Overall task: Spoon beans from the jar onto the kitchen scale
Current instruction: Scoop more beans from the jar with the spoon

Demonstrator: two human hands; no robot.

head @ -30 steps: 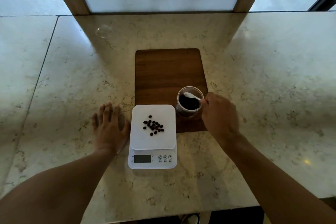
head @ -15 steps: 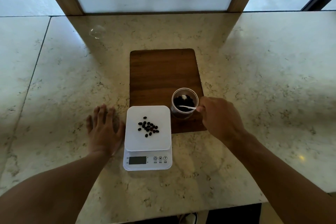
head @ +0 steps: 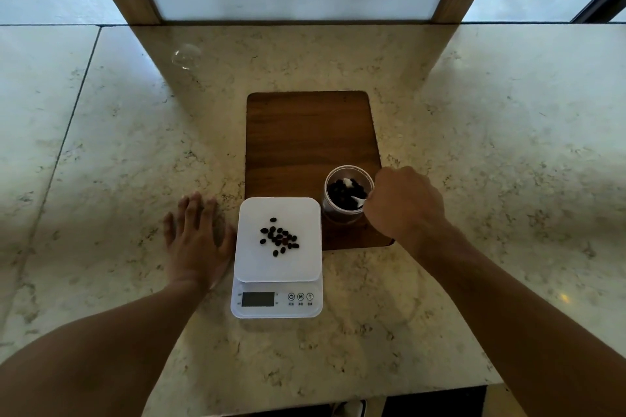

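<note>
on the near right corner of the wooden board point(head: 310, 142) stands the jar point(head: 349, 195), clear, open-topped and part full of dark beans point(head: 343, 192). the right hand point(head: 404, 205) sits at the jar's right rim, its fingers point(head: 372, 203) clenched around the handle of a small white spoon point(head: 352, 191) whose bowl is down among the beans. just left of the jar, touching the board's near edge, is the white scale point(head: 277, 256), with a loose cluster of beans point(head: 279, 237) already lying near the middle of its platform. the left hand point(head: 196, 240) lies flat on the surface point(head: 474, 145) just left of the scale, fingers point(head: 191, 210) spread and grasping nothing.

the jar looks light and easy to tip, and nothing steadies it, so a hard dig with the spoon could probably slide or topple it. the beans are small, hard and smooth; they would likely roll off a shallow spoon or skid across the flat, rimless platform. the spoon is best held at the handle end, kept level.

between the jar and the scale the path is short and nothing blocks it. well beyond the scale, far left of the board, a faint clear round thing point(head: 186, 56) rests on the surface; i cannot tell what it is.
</note>
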